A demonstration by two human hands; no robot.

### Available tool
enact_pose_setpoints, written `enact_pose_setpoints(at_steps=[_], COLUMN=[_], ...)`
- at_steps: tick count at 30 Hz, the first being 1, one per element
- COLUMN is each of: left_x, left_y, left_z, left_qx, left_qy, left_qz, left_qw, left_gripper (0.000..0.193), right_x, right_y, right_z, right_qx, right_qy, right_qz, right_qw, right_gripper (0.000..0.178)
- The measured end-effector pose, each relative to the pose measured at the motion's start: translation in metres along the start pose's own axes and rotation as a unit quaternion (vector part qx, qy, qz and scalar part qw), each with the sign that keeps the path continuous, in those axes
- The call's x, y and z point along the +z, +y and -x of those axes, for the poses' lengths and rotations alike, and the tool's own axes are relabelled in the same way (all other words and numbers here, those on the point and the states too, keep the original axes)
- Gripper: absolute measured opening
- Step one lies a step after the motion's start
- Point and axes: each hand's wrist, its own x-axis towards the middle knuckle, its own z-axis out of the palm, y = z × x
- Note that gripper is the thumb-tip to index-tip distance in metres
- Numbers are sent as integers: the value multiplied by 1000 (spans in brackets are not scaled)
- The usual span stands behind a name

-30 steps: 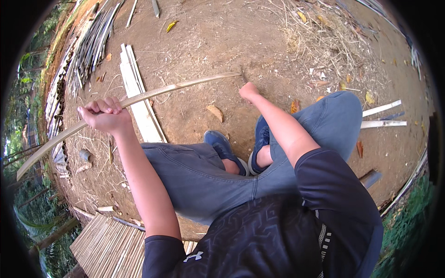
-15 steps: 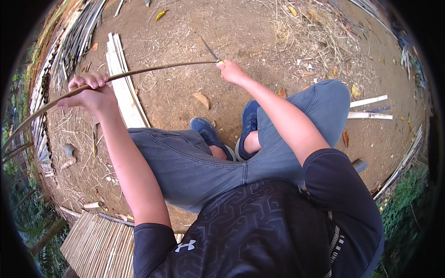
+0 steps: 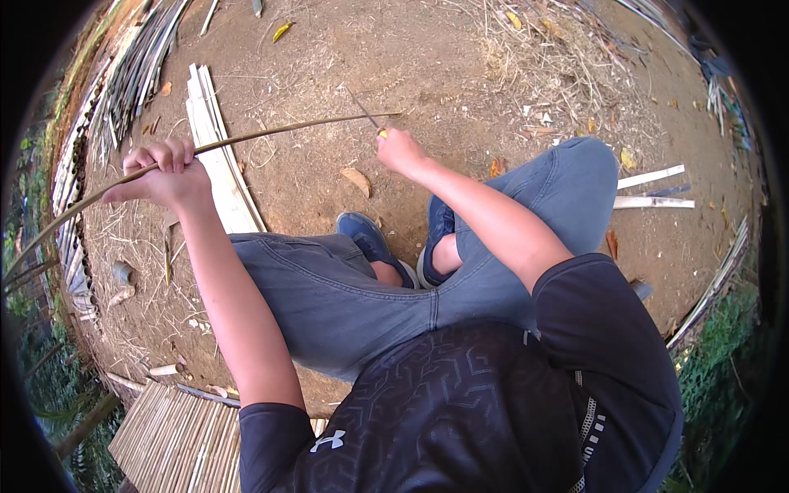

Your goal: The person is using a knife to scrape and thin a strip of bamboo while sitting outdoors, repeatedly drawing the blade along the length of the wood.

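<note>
A long, thin brown strip (image 3: 271, 130), which looks like split bamboo or cane, runs in a gentle bow from the far left to in front of me. My left hand (image 3: 168, 177) is closed around it, fingers over the top. In my right hand (image 3: 403, 153) is a knife (image 3: 364, 108) with a yellow handle, gripped in a closed fist, its narrow blade pointing away and to the left. The blade crosses the strip near its right end; whether the two touch I cannot tell. The strip's tip ends just beyond my right hand.
Pale flat slats (image 3: 215, 164) lie on the dirt ground beyond my left leg. A pile of long strips (image 3: 140, 74) is at the far left, dry shavings (image 3: 559, 62) at the far right. A slatted bamboo surface (image 3: 177, 435) is at lower left. More slats (image 3: 653, 202) lie past my right knee.
My right hand and the knife have moved slightly toward me and to the left, away from the strip's tip. The left hand's fingers have curled more tightly over the strip.
</note>
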Motion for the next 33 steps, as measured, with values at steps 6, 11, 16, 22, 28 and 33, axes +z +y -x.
enact_pose_setpoints(at_steps=[6, 11, 16, 22, 28, 33], left_x=[4, 6, 4, 3, 1, -1], left_y=[-1, 0, -1, -1, -1, -2], left_z=[1, 2, 1, 0, 1, -3], left_qx=[-7, -3, 3, -1, -3, -8], left_qy=[-10, 28, 9, 16, 5, 6], left_qz=[-2, 23, 8, 2, 13, 26], left_qw=[1000, 999, 1000, 1000, 1000, 1000], left_gripper=[83, 83, 82, 84, 84, 84], right_x=[1, 4, -1, 8, 14, 14], right_y=[6, 0, -11, -18, -3, -2], right_z=[-9, -7, 0, 8, -1, 3], right_qx=[-153, -119, -98, -280, -162, -137], right_qy=[-25, 14, 0, -24, 34, 6], right_qz=[-9, 46, 27, 21, 9, 17], right_qw=[988, 992, 995, 959, 986, 990], right_gripper=[35, 35, 32, 29, 34, 32])
